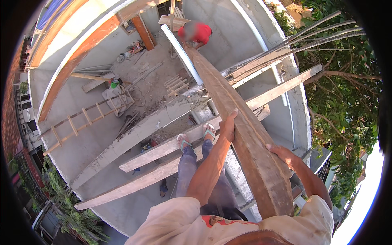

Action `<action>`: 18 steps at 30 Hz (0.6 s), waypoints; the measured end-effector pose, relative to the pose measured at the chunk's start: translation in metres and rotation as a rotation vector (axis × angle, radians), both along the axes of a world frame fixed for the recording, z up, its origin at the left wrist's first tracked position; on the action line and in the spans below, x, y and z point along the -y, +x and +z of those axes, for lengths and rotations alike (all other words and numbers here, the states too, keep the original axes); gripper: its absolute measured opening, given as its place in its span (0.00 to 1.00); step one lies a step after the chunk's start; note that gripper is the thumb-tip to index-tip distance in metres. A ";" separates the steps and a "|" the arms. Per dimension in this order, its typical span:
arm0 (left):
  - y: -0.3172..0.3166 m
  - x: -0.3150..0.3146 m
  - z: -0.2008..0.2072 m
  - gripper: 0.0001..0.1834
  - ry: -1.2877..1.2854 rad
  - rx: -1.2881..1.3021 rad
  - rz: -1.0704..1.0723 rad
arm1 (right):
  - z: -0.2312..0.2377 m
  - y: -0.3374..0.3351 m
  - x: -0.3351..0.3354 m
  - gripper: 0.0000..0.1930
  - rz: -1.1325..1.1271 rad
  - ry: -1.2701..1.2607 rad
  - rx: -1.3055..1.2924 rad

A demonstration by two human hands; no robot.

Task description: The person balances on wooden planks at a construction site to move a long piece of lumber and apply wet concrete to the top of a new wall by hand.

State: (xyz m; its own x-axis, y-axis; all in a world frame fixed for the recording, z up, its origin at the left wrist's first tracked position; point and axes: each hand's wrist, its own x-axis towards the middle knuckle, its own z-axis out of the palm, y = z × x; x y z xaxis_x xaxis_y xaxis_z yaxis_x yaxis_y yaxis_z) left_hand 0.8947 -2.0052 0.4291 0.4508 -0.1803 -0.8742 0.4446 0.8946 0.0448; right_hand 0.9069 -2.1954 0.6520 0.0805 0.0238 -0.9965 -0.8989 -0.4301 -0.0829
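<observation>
A long, heavy wooden beam runs from beside my right shoulder up to the far middle. My left hand grips its left edge, thumb up on the near face. My right hand holds the opposite edge, lower down and closer to my body. At the beam's far end bends a person in a red shirt, with hands close to the wood. My sandalled feet rest on a narrow plank laid across the open structure.
A second plank lies nearer me. Below are a wooden ladder, scattered lumber and rubble. A concrete ledge crosses the left. A white pipe stands beside the beam's far end. Steel rebar juts out right, towards leafy branches.
</observation>
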 end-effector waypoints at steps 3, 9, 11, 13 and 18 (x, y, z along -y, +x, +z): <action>-0.013 0.010 0.023 0.35 0.034 0.005 -0.002 | 0.007 -0.017 0.016 0.31 -0.029 0.001 0.011; -0.064 0.032 0.078 0.32 0.043 0.006 -0.060 | 0.045 -0.074 0.056 0.38 -0.010 -0.016 0.022; -0.084 0.034 0.107 0.32 0.039 0.021 -0.071 | 0.061 -0.094 0.069 0.43 -0.051 0.077 -0.017; -0.103 0.037 0.121 0.33 0.053 0.016 -0.097 | 0.070 -0.100 0.083 0.53 -0.155 0.214 -0.178; -0.140 0.037 0.174 0.42 0.035 -0.044 -0.222 | -0.034 -0.076 0.096 0.63 -0.219 0.172 -0.306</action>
State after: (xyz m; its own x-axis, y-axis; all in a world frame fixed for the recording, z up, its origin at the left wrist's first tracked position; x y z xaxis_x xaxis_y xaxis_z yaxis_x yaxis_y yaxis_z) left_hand 0.7549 -2.0425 0.6034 0.3650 -0.2396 -0.8997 0.6323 0.7731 0.0507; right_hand 0.8311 -2.2915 0.6182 -0.1973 0.2076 -0.9581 -0.9620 -0.2294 0.1483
